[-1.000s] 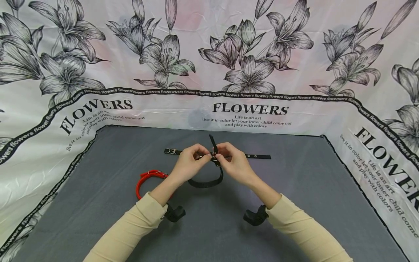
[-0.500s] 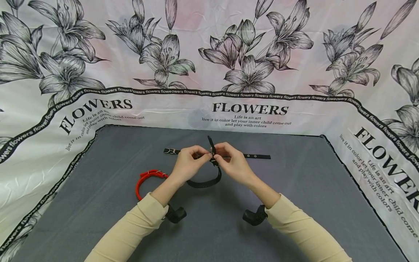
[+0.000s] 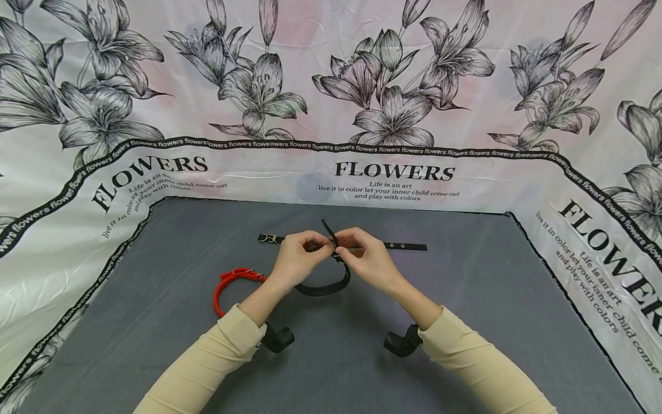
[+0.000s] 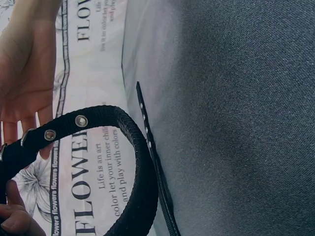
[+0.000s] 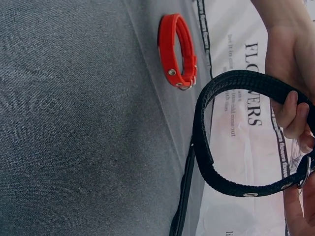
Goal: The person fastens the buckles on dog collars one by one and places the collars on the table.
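Both hands hold a black collar (image 3: 323,292) bent into a loop, raised above the grey cloth. My left hand (image 3: 301,256) pinches it near the buckle end, thumb against fingers. My right hand (image 3: 369,259) pinches the strap close beside, the fingertips of the two hands nearly meeting. A free strap end sticks up between them, leaning left. Metal eyelets show along the collar (image 4: 101,117) in the left wrist view. In the right wrist view a metal ring or buckle (image 5: 306,169) sits by the fingers; how far the strap passes through it is hidden.
A second black collar (image 3: 408,246) lies straight behind the hands, its buckle (image 3: 270,238) at the left. A red collar (image 3: 221,290), fastened in a loop, rests beside the left forearm. Flower-printed cloth (image 3: 393,198) borders the grey surface (image 3: 465,270).
The black collar's free strap end has tipped to the left and come down slightly between the fingers. The hands have barely shifted; the other collars stay put.
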Available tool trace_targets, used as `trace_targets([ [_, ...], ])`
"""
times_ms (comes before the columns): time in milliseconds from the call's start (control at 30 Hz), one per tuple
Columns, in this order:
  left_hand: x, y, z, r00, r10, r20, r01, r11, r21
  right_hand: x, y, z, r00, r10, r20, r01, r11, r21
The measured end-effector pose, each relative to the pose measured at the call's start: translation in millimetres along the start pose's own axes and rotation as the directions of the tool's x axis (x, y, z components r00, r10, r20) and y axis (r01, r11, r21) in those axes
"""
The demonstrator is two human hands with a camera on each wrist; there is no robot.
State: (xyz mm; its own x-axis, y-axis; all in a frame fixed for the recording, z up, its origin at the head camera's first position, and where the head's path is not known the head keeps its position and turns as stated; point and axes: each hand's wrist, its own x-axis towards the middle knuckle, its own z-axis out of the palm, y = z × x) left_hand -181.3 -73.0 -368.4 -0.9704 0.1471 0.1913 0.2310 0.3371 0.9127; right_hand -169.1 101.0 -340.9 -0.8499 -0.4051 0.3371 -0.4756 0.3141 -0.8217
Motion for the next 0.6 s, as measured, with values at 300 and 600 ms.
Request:
trace_targets([
  [300, 0.5, 1.3, 1.3, 1.0, 0.007, -0.014, -0.007, 1.0, -0.003, 1.0, 1.3, -0.6, 1.0, -0.026, 0.017, 0.026, 0.999, -0.029],
  [600, -1.6, 5.3, -2.4, 0.999, -0.01, 0.039, 0.012, 0.998, -0.054, 0.0, 0.6, -1.2, 0.999, -0.033, -0.019, 0.032, 0.997, -0.067],
])
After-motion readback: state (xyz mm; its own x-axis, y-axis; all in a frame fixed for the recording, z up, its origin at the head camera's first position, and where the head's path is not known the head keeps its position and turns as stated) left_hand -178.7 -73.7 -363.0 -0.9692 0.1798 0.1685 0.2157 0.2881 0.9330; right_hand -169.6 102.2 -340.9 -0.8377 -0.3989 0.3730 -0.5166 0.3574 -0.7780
